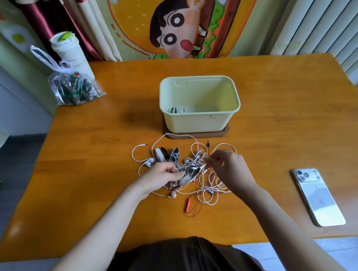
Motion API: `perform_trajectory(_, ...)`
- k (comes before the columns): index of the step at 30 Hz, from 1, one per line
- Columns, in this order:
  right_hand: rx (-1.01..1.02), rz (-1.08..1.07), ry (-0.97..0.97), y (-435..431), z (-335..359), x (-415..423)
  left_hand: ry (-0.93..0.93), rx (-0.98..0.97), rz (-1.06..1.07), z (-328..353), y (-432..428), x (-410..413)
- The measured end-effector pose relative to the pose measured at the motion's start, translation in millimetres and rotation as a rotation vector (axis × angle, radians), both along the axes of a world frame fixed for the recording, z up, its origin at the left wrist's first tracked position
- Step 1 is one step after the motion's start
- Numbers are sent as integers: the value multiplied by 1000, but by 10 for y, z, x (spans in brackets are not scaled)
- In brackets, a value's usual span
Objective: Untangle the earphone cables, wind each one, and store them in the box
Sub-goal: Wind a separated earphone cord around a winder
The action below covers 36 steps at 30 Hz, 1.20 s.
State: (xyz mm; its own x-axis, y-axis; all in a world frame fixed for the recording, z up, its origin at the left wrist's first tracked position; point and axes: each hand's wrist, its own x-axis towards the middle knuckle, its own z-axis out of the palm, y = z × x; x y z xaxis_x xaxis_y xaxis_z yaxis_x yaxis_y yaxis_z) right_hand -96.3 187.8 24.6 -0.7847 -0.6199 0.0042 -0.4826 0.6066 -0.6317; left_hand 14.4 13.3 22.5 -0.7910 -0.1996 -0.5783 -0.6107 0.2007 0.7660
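A tangle of thin, glossy white and wiry red earphone cables [207, 190] is lying on the smooth, varnished wooden bench [285, 115], just in front of the pale yellow, round-cornered plastic box [196, 124]. The box is sitting on a flat brown base [224, 132]. The left hand [161, 174] is curling round a grey-strapped bundle in the heap, and the right hand [228, 168] is pinching a fine strand above it. The handwriting on the white cup [69, 57] is too blurred to read.

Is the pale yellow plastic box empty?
Not empty. The pale yellow plastic box holds some earphones in its near-left corner.
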Motion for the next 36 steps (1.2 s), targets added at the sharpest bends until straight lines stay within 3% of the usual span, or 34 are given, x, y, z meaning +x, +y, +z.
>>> perform_trajectory(7,-47,19,-7,-89,102,118,31,-35,50,-82,-3,-28)
perform_trajectory(13,-144,126,-12,-205,131,452,132,-10,315,-129,92,-131)
perform_trajectory(18,-200,196,-9,-253,-4,683,153,379,636,-81,150,-264)
perform_trajectory(22,-173,159,24,-199,-80,624,123,595,730,1,190,-282)
perform_trajectory(36,-101,89,3,-126,-146,516,142,726,729,98,234,-240)
